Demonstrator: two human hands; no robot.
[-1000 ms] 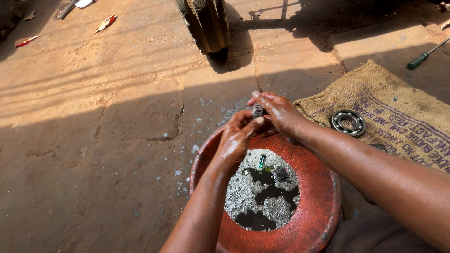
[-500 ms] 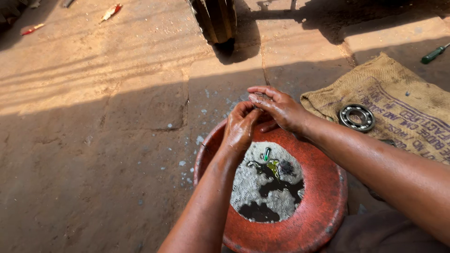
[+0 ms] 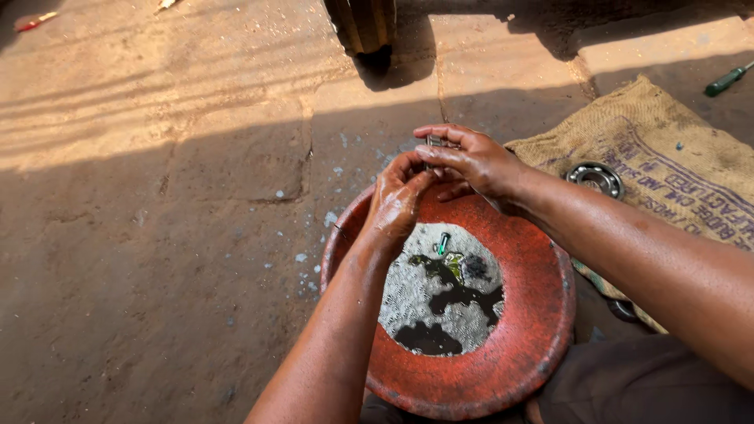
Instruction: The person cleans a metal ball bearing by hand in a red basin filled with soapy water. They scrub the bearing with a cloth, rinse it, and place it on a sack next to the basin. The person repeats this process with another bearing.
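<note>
My left hand (image 3: 397, 200) and my right hand (image 3: 471, 161) meet above the far rim of a red round basin (image 3: 526, 353). Both are wet and closed together around a small metal part (image 3: 434, 141), which pokes out between the fingers. The basin holds dark liquid with grey foam (image 3: 416, 290) and a small green item (image 3: 444, 242) lying in it.
A burlap sack (image 3: 667, 149) lies to the right with a steel ball bearing (image 3: 595, 177) on it. A green-handled screwdriver (image 3: 726, 78) rests at the far right. A dark tyre-like object (image 3: 365, 23) stands at the top. The ground is bare brown concrete.
My hands stay joined over the basin's far rim and keep working the small metal part; the view has shifted slightly.
</note>
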